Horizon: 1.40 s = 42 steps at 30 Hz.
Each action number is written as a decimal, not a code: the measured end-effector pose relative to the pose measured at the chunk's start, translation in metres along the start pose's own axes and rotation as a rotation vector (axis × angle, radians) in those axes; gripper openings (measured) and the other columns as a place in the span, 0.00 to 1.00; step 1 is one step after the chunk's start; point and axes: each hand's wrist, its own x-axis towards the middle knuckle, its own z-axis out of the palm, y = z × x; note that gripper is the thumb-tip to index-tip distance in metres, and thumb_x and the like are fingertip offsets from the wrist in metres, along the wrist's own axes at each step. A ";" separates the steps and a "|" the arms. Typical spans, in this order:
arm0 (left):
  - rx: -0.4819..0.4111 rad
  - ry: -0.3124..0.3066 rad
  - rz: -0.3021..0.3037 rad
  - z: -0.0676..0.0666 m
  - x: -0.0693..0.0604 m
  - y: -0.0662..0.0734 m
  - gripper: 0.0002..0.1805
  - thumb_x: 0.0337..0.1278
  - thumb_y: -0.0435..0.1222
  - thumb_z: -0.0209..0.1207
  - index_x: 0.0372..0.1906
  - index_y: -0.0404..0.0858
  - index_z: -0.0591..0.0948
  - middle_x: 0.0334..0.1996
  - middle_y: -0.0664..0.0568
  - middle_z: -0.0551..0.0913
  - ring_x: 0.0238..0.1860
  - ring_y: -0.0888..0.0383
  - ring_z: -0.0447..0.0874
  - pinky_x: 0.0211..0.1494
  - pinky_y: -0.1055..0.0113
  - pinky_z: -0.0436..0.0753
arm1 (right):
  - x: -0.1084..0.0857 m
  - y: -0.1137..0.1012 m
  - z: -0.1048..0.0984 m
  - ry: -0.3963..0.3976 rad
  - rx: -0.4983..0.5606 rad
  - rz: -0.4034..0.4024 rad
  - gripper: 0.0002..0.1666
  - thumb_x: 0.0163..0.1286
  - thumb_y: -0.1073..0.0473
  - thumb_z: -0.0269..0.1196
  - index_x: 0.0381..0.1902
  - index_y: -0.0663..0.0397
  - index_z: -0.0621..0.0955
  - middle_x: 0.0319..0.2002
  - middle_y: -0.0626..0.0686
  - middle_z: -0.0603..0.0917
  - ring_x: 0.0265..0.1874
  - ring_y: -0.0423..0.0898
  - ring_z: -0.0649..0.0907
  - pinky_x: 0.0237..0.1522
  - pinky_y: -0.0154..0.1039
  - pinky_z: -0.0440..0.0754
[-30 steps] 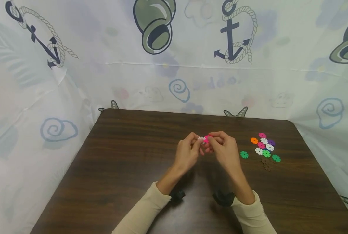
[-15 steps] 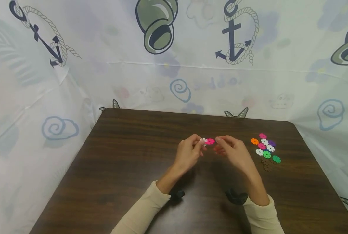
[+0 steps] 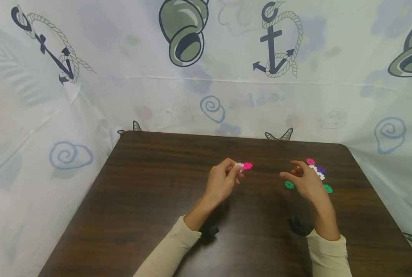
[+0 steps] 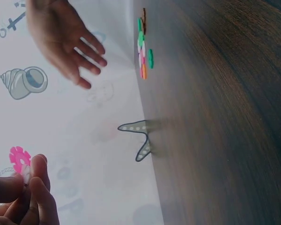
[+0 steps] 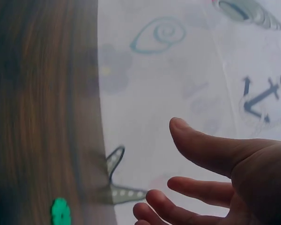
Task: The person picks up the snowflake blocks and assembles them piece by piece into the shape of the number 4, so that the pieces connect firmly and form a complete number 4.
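Note:
My left hand (image 3: pixel 221 181) pinches a white notched plastic disc (image 3: pixel 239 165) between thumb and fingers. Joined to its right side is a pink notched disc (image 3: pixel 247 166), which sticks out free of the fingers. In the left wrist view the pink disc (image 4: pixel 19 158) stands above the fingertips, the white one mostly covered. My right hand (image 3: pixel 311 186) is empty, thumb and fingers spread apart, between the head camera and part of the loose disc group. A single green disc (image 3: pixel 289 185) lies just below its thumb; the right wrist view catches a green disc (image 5: pixel 61 213) too.
Loose discs lie at the right of the dark wooden table (image 3: pixel 150 192): pink (image 3: pixel 310 161), purple (image 3: pixel 321 170), white (image 3: pixel 321 176) and green (image 3: pixel 328 188). The hand hides others. A printed cloth (image 3: pixel 233 88) hangs behind the table's far edge.
My right hand has let go of the pink disc and moved right to the loose discs. The left hand has stayed nearly still, holding the joined white and pink discs.

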 end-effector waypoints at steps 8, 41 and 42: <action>0.006 -0.006 -0.014 0.001 0.000 -0.001 0.08 0.74 0.39 0.60 0.39 0.39 0.83 0.28 0.51 0.91 0.20 0.67 0.81 0.20 0.74 0.71 | 0.006 0.032 -0.006 -0.004 -0.091 0.049 0.51 0.75 0.36 0.60 0.76 0.70 0.60 0.65 0.79 0.73 0.62 0.74 0.75 0.60 0.69 0.77; -0.042 -0.036 -0.009 0.002 0.004 0.002 0.08 0.75 0.40 0.59 0.40 0.39 0.83 0.30 0.43 0.91 0.20 0.67 0.81 0.20 0.74 0.69 | 0.034 0.079 0.004 -0.001 -0.138 0.197 0.29 0.74 0.57 0.60 0.64 0.73 0.70 0.58 0.80 0.76 0.53 0.73 0.78 0.53 0.66 0.78; -0.044 -0.037 -0.010 0.002 0.005 0.003 0.08 0.75 0.40 0.59 0.40 0.39 0.82 0.30 0.43 0.91 0.20 0.67 0.81 0.20 0.74 0.69 | 0.034 0.079 0.004 0.013 -0.135 0.195 0.28 0.74 0.57 0.60 0.63 0.73 0.71 0.57 0.79 0.77 0.52 0.72 0.79 0.51 0.65 0.78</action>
